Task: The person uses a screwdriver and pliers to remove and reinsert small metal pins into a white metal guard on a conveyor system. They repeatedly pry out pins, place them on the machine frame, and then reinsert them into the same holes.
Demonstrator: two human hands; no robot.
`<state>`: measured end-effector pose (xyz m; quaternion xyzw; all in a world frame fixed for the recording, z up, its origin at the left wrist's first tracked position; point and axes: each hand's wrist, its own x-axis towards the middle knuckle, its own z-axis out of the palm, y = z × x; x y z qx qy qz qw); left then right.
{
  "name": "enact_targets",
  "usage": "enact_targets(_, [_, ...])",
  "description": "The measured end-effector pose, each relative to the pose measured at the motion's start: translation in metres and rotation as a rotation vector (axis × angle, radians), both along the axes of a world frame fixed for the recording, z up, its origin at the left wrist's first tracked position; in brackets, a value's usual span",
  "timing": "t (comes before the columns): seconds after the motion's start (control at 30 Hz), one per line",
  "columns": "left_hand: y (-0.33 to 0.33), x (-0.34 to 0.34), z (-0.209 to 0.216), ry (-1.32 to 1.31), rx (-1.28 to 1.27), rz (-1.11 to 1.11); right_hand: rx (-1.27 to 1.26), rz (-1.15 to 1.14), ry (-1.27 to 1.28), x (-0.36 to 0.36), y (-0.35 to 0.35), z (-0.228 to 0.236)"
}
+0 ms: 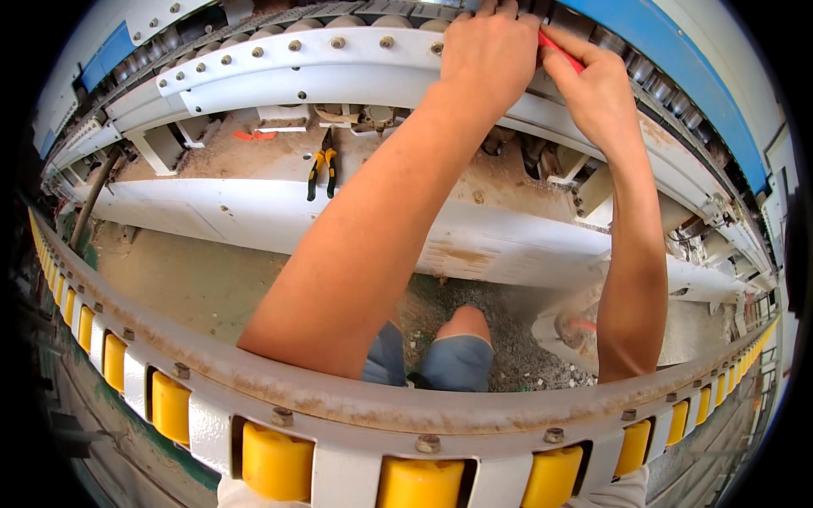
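Observation:
Both my arms reach forward to the roller conveyor at the top of the view. My right hand (595, 89) is closed on a slim red object (561, 48), perhaps a handle; its far end is hidden. Close beside it, my left hand (489, 52) bends over the white rail (364, 41), with its fingers curled down among the machine parts. What those fingers grip cannot be made out. A pair of pliers (323, 165) with black and yellow handles lies on the dusty machine ledge (373, 161), left of my left forearm.
An orange-red scrap (254, 135) lies on the ledge further left. Nearer to me, a curved grey rail with yellow rollers (421, 483) runs under my forearms. Blue panelling (677, 59) borders the machine at the far right. Debris covers the floor (517, 347) by my knee.

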<state>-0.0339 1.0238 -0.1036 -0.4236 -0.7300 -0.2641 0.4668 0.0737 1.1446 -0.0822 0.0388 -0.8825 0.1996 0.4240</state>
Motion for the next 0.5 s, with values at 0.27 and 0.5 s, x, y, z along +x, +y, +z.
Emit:
enact_targets(0.27, [-0.003,-0.015,-0.011,0.225,0.109,-0.076,-0.020,-0.035,0.028,0.001,-0.002,-0.019])
enact_targets(0.5, [0.006,-0.011,-0.012,0.220,0.172,-0.031,-0.041,-0.171,0.197,-0.012,-0.031,-0.038])
